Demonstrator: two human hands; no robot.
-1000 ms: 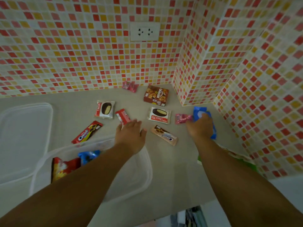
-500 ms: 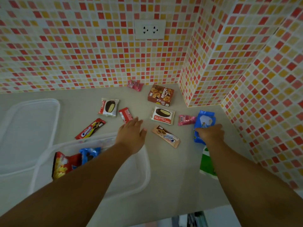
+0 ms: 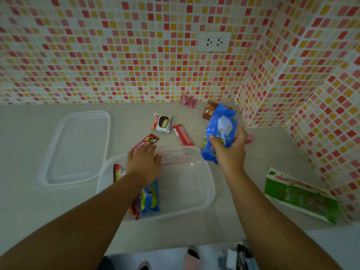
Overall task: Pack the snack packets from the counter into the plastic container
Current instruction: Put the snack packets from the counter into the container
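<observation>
Right of centre in the frame, the right hand (image 3: 229,151) is raised above the surface (image 3: 253,191), its fingers (image 3: 215,142) curled round the lower part of a blue packet (image 3: 220,127) that stands tilted, its top toward the tiled corner. The packet hangs just past the upper right corner of the clear container (image 3: 206,193), which sits at centre. The left hand (image 3: 145,162) lies flat over the container's upper left rim, fingers straight and close together, holding nothing; whether it presses the rim cannot be told. Inside the container, at its left side and partly under the left forearm, lie a red-and-yellow packet (image 3: 117,172) and a blue one (image 3: 151,198). The lid (image 3: 78,147) lies flat on the surface to the left, just beside the container. Beyond the container, near the upper middle, are a red biscuit stick pack (image 3: 150,140) touching the left fingertips, a white pie packet (image 3: 161,123), a small red packet (image 3: 182,134), a pink wrapper (image 3: 188,101) against the wall, and a brown box (image 3: 208,112) partly hidden behind the held packet. A green bag (image 3: 300,197) lies at lower right.
</observation>
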